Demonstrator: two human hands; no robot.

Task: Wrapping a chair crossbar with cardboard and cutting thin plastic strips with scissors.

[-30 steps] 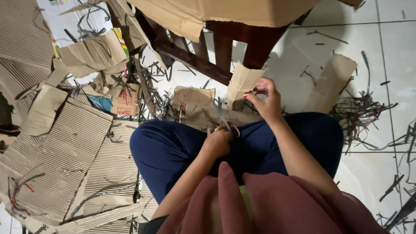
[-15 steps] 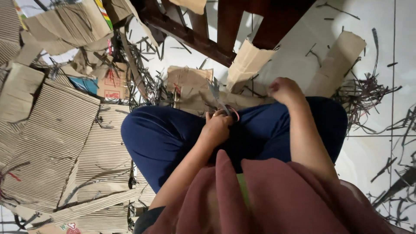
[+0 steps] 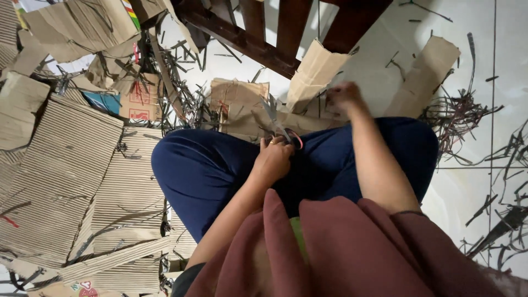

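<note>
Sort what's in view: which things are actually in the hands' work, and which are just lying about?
In hand:
- scissors, gripped by the left hand
- cardboard piece under the blades, held at its far end by the right hand

Lying about:
- corrugated sheets on the floor
- thin cut strips scattered on the tiles
- dark wooden furniture frame
- loose cardboard flap

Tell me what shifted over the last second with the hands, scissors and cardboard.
The right hand slid away from the body along the cardboard piece, its arm now straighter. The left hand still grips the scissors, blades on the cardboard. The camera view drifted too. Crossed legs, wooden frame and scrap-strewn floor look unchanged.
</note>
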